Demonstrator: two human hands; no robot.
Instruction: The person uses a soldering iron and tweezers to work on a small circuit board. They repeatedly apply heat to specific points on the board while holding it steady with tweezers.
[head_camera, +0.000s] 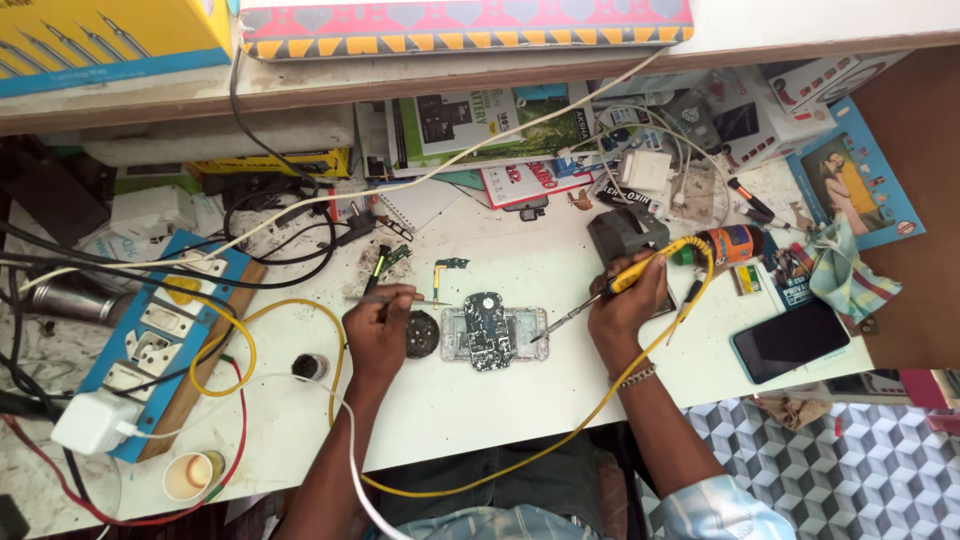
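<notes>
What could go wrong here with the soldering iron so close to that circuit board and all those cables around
The soldering iron in the right hand points at the circuit board; a slip might scorch it. Its yellow cord loops across the desk edge and could snag an arm. The left hand, holding tweezers, sits near the tip's path and might get burned.

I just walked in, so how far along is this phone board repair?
Done: the board lies bare in its clear frame. In hand: the right hand holds the soldering iron, tip beside the board; the left hand holds tweezers. Left: nothing is closed up.
</notes>
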